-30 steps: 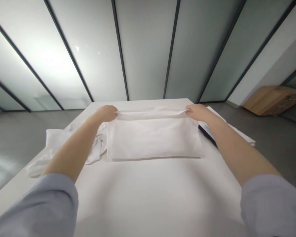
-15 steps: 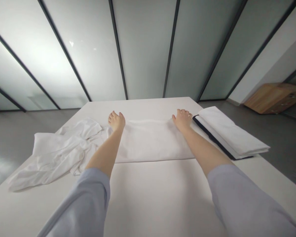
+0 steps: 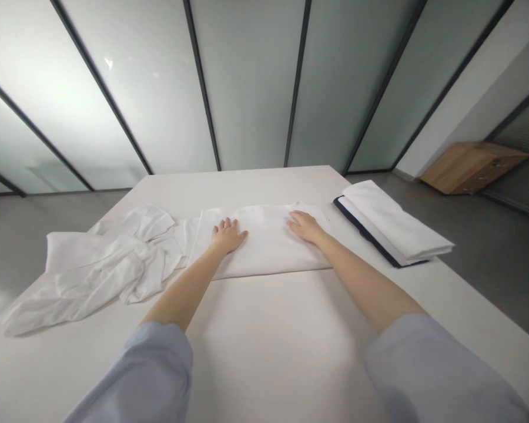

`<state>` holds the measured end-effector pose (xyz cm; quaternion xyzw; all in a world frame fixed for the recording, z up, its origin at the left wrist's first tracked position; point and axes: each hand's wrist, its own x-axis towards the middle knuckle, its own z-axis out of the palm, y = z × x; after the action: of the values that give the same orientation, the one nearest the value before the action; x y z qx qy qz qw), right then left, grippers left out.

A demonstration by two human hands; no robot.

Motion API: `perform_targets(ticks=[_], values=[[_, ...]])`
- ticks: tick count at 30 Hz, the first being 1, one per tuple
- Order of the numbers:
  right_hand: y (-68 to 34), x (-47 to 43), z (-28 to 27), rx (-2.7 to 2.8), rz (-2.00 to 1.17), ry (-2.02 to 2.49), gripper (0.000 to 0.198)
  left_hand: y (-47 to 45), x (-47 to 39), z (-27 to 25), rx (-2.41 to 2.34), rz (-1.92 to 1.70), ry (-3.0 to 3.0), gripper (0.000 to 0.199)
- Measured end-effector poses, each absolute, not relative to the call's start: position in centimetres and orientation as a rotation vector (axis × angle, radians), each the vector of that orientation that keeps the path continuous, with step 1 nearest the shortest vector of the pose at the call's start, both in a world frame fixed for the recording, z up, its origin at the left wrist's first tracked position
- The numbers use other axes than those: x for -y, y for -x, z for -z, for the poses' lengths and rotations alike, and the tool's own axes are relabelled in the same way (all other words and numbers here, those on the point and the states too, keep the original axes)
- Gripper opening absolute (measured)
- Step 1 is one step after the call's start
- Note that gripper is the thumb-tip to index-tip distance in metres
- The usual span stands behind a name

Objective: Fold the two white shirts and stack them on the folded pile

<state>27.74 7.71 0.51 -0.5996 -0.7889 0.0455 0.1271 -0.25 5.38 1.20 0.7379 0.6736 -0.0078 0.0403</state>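
Observation:
A folded white cloth (image 3: pixel 264 247) lies flat across the middle of the white table. On its left part rests my left hand (image 3: pixel 228 236), palm down with the fingers spread. My right hand (image 3: pixel 305 226) lies on the cloth's right part, its fingers stretched out and pointing left. Neither hand grips anything. To the left is a crumpled heap of white fabric (image 3: pixel 114 258), close beside the folded cloth's left edge.
At the table's right side sits a stack of folded white cloths (image 3: pixel 392 217) on top of a dark folded piece (image 3: pixel 365 234). The white table (image 3: pixel 264 341) ends before a frosted glass wall (image 3: pixel 251 88). A wooden cabinet (image 3: pixel 471 167) stands on the floor at right.
Both hands have come down from the cloth's far edge onto its surface, nearer to me and closer together. The view has shifted slightly to the right.

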Motion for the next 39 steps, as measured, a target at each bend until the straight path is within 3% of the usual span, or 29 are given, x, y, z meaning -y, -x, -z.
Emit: perform_targets(ticks=[10,39], values=[[-25.5,1.3,0.6,2.384,-0.03,1.622,0.04,2.0,2.9,-0.2,-1.913,-0.111,-2.454,0.061],[-25.4,1.4,0.6,2.352,-0.046,1.624,0.041,2.6,2.7,0.4,-1.894,-0.178,-2.472,0.06]])
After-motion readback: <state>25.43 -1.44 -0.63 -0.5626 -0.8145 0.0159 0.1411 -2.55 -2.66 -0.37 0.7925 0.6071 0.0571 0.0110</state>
